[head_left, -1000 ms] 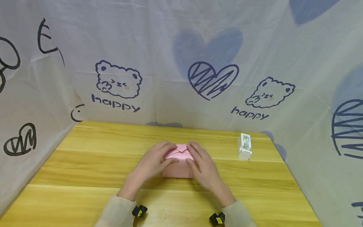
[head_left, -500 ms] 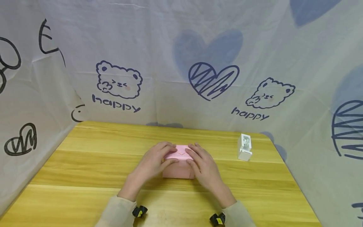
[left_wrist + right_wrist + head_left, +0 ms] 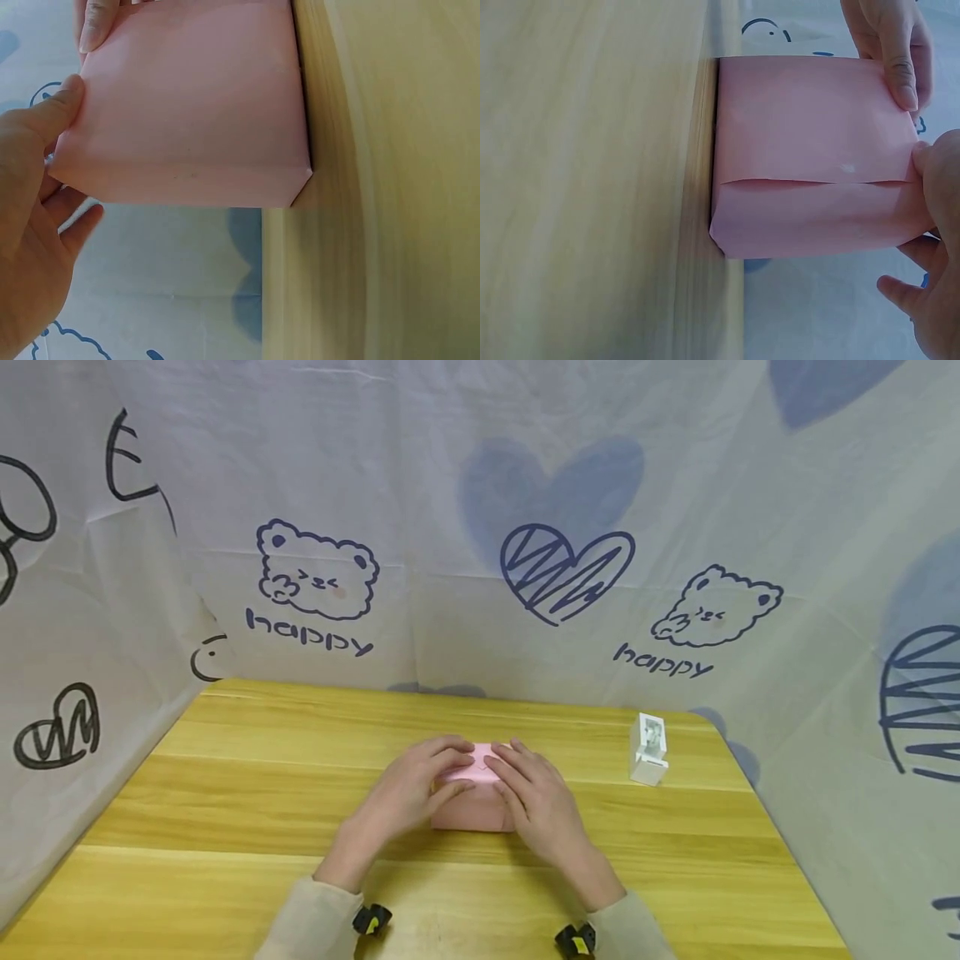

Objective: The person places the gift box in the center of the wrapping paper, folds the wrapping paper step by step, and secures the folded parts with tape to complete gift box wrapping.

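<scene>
A pink paper bag (image 3: pixel 471 814) stands upright on the table, its top folded over with a small pointed flap at the middle. At its left top corner my left hand (image 3: pixel 408 789) grips it, thumb on the near face and fingers over the top. My right hand (image 3: pixel 543 802) holds the right top corner the same way, its fingers lying across the fold. In the left wrist view, the near face of the bag (image 3: pixel 195 97) looks smooth; the right wrist view shows a horizontal slit-like seam across the bag (image 3: pixel 802 120). Fingers hide much of the top.
A small white box-shaped holder (image 3: pixel 647 750) with a clear insert stands at the back right of the wooden table (image 3: pixel 225 793). Behind the table hangs a white cloth (image 3: pixel 435 602) printed with bears and hearts.
My fingers have slid inward over the bag's top, the right hand's most. The pointed flap lies flatter and shows less than before. The bag stays in place.
</scene>
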`<action>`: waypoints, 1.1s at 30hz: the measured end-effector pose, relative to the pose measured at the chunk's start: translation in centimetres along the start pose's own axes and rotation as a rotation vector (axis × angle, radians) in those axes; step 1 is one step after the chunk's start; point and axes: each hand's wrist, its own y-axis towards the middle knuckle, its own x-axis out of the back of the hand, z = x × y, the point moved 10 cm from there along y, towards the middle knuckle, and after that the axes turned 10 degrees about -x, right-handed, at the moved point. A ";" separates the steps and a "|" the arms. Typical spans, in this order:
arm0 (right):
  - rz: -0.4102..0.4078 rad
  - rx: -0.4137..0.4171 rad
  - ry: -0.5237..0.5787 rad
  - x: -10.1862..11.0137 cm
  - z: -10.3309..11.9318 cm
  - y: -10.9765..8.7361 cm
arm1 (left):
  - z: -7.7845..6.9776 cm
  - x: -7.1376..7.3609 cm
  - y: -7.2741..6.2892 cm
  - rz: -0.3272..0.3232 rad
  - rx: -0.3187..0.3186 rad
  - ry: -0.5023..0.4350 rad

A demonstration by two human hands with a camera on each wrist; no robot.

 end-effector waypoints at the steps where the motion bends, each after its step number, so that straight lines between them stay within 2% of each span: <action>1: -0.003 0.002 -0.006 0.0 0.0 0.0 | -0.1 -0.1 0.0 0.002 -0.008 -0.016; 5: -0.018 0.011 -0.018 0.1 0.0 -0.1 | -0.2 -0.4 -0.1 0.008 -0.019 -0.057; 11: -0.017 -0.002 0.002 0.1 0.1 -0.1 | -0.1 -0.4 -0.2 0.002 -0.025 -0.060; 16: 0.028 -0.081 0.133 0.5 -0.6 0.0 | -0.1 -0.4 -0.2 0.002 -0.027 -0.070; 19: 0.020 -0.141 0.230 1.5 -1.5 0.1 | -0.1 -0.5 -0.1 0.005 -0.030 -0.072; 22: -0.042 -0.177 0.288 3.0 -3.0 0.1 | -0.1 -0.6 -0.1 0.006 -0.026 -0.070; 25: -0.129 -0.218 0.299 4.8 -5.3 -0.2 | -0.1 -0.6 -0.2 0.007 -0.020 -0.069; 29: -0.213 -0.320 0.285 6.8 -9.5 -0.8 | 0.0 -0.6 -0.2 0.009 -0.013 -0.068; 33: -0.261 -0.419 0.249 8.4 -13.9 -1.6 | 0.1 -0.5 -0.2 0.013 -0.005 -0.067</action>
